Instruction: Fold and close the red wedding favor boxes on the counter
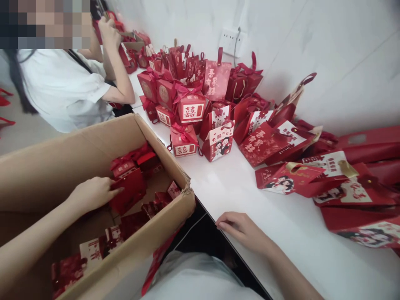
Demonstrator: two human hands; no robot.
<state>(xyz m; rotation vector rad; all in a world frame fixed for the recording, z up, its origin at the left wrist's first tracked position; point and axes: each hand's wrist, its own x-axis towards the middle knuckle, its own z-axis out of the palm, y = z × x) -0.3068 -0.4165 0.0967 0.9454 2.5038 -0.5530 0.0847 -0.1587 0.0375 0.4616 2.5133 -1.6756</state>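
My left hand point(92, 194) reaches down into a large brown cardboard carton point(183, 216) and is closed on a red gift box point(129, 191), with the fingers along its near side. Right beside that box in the carton are red candy boxes point(123, 166) with ribbon bows. More red and white gift boxes point(90, 252) line the carton's right wall. At the edge of the white counter, my right hand point(242, 228) rests palm down, loosely bent and open, holding nothing. Its fingertips are partly hidden below the hand.
Red gift boxes point(191, 109) are stacked on the white counter point(237, 187) against the wall. Flatter red gift bags point(287, 177) lie toward the right. A co-worker in a white top point(67, 89) sits at the far left, hands raised at red items. A wall socket point(231, 41) has a cable.
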